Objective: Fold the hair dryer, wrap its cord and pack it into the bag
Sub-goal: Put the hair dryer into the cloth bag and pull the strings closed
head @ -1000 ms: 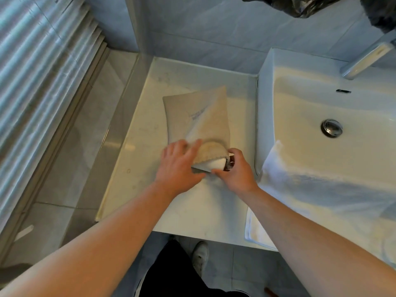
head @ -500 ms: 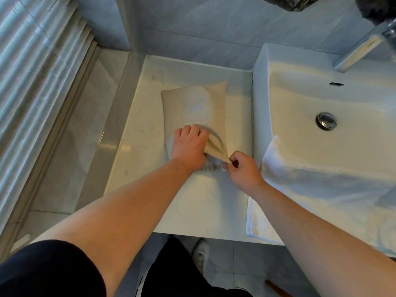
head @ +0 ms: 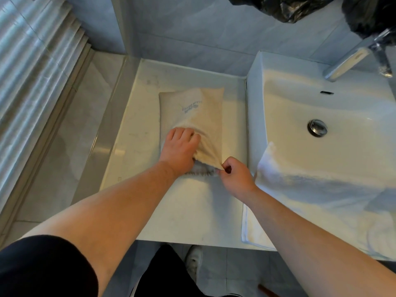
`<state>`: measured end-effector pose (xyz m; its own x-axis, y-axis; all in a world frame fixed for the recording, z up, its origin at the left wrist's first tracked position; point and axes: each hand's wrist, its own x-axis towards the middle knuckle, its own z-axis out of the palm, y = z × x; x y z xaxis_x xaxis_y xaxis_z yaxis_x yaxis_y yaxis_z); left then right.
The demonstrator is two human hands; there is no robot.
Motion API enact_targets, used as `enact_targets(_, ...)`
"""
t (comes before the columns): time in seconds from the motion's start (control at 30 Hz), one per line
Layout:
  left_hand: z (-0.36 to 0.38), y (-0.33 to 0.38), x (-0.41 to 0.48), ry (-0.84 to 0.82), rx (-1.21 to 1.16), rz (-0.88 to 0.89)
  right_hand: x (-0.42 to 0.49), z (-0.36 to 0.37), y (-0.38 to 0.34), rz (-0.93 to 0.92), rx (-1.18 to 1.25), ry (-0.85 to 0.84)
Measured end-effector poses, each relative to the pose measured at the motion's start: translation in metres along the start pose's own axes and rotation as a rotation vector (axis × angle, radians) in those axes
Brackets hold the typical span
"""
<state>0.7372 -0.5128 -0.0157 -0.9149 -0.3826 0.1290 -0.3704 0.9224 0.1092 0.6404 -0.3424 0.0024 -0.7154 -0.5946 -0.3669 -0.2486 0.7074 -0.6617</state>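
Note:
A beige cloth bag (head: 192, 108) with small blue print lies on the white counter (head: 188, 211), its mouth toward me. It bulges, and the hair dryer and its cord are not visible. My left hand (head: 180, 148) is pushed into the bag's mouth; its knuckles show, but the fingertips are hidden under the fabric. My right hand (head: 235, 176) pinches the upper edge of the mouth at its right corner and pulls it toward me. A frayed lower edge of the bag shows between my hands.
A white basin (head: 321, 99) stands right of the bag, with a chrome faucet (head: 347, 61) behind it. A white towel (head: 310, 189) hangs over the basin's front rim. Black plastic (head: 289, 7) hangs at the top. The counter's front edge is near my legs.
One second ago the white hair dryer's end showed at the bag's mouth under my right hand. It has since gone inside, my left hand has pushed into the mouth, and my right hand has pinched the edge.

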Motion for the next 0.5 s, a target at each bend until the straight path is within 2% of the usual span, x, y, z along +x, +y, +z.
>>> enact_targets(0.2, -0.001, 0.001, 0.013, 0.022, -0.078, -0.065, 0.006, -0.001, -0.006, 0.016, 0.007, 0.01)
enact_targets(0.33, -0.002, -0.011, -0.01, 0.015, -0.247, -0.063, 0.009, -0.002, -0.006, 0.112, 0.19, -0.024)
enact_targets(0.4, -0.003, -0.012, -0.046, 0.048, -0.461, -0.297, 0.008, -0.001, -0.003, 0.212, 0.316, -0.057)
enact_targets(0.5, -0.011, -0.006, -0.081, 0.018, -0.871, -0.827, 0.007, 0.0, 0.006, 0.248, 0.327, -0.022)
